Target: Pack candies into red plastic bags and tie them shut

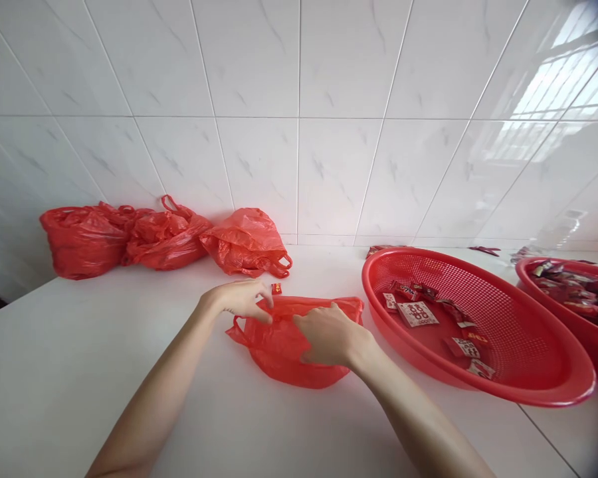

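Note:
A thin red plastic bag (pixel 299 375) lies low on the white tabletop in front of me, its handle loop out to the left. My left hand (pixel 242 299) is at the bag's upper left edge, thumb and fingers apart, with no grip showing. Over the right part of the bag is my right hand (pixel 329 335), back upward. Its thumb and fingers are spaced apart against the plastic, and some fingertips are hidden. A small red packet (pixel 276 289) lies just behind the bag, close to my left fingers.
Filled red bags (pixel 87 242), (pixel 167 239) and a looser red bag (pixel 249 242) stand along the tiled wall. At right, a red mesh basket (pixel 543 345) holds several small packets. A second red basket (pixel 523 275) with wrapped items is farther right. Dark red scissors (pixel 484 251) lie behind.

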Action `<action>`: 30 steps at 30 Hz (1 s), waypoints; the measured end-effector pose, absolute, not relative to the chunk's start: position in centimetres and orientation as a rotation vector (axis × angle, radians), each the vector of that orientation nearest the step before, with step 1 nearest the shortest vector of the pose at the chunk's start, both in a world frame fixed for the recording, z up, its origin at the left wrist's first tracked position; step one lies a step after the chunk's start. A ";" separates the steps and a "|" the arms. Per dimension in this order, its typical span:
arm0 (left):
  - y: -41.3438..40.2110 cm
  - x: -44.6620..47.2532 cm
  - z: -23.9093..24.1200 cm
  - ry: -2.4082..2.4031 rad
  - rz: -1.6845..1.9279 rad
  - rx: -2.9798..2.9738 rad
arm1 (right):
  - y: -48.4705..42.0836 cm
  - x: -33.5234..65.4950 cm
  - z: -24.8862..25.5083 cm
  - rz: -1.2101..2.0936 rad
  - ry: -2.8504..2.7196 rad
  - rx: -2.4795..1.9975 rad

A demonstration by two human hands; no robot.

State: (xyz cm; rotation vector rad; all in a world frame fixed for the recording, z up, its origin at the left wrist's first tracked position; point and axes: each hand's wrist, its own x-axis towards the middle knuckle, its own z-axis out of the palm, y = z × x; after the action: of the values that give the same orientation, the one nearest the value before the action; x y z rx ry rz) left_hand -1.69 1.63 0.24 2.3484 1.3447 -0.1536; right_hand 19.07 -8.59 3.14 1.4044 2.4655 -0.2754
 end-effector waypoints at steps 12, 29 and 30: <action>7.4 1.5 -5.8 1.441 0.227 2.461 | -13.2 27.3 8.1 -0.504 2.791 1.604; 3.6 16.1 2.9 0.497 0.538 2.092 | -16.0 39.3 8.6 0.060 2.339 2.744; 3.0 17.2 3.1 0.454 0.557 2.087 | -16.0 39.3 8.6 0.039 2.340 2.747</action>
State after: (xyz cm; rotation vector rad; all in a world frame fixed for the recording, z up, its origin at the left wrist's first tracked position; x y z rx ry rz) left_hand 17.17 2.95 3.11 2.0873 0.4545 0.5567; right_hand 39.29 -16.03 8.60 2.7465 2.3400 0.0391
